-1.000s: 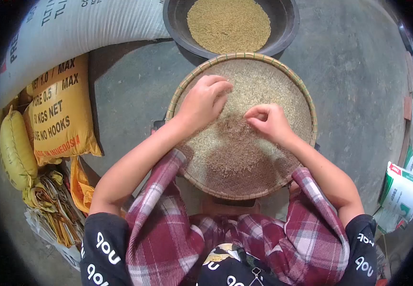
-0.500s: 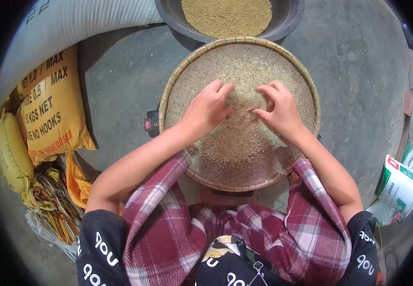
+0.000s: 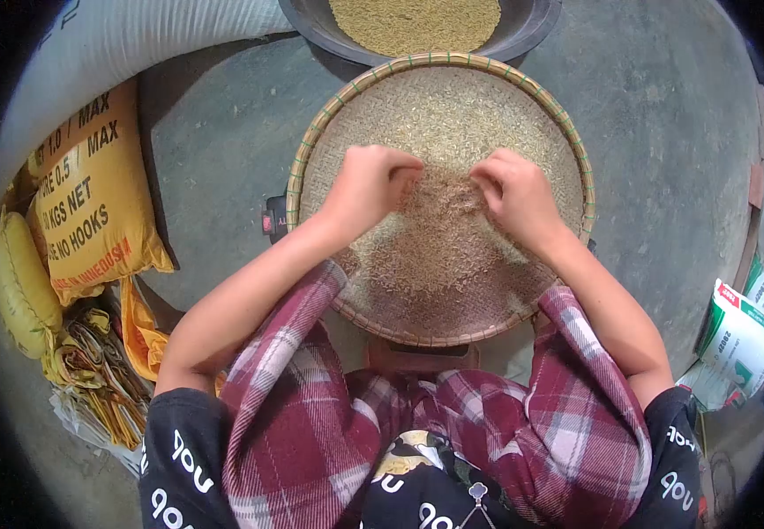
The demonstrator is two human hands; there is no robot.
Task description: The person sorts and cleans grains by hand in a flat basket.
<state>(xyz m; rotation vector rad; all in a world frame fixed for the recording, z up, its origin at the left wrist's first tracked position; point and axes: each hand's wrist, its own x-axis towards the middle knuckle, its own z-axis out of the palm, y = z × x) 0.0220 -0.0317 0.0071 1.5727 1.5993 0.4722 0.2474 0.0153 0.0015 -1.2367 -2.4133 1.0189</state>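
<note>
A round woven tray (image 3: 311, 145) with a green-laced rim rests over my lap, with loose grain (image 3: 430, 256) spread across it. Above its left half is my left hand (image 3: 373, 187), fingers curled together near the middle of the grain. Facing it on the right, my right hand (image 3: 516, 196) has its thumb and fingertips drawn together over the grain. Whatever lies between the fingers of either hand is too small or hidden to make out.
Beyond the tray stands a dark basin (image 3: 532, 40) holding grain. At the left are a printed yellow sack (image 3: 100, 194), a smaller yellow bag (image 3: 25, 282) and folded sacks (image 3: 104, 379). White-green packages (image 3: 739, 339) lie at the right.
Both hands have closed their fingers more, and my left hand has shifted slightly left. The tray appears slightly higher in view, and grain between the hands looks disturbed.
</note>
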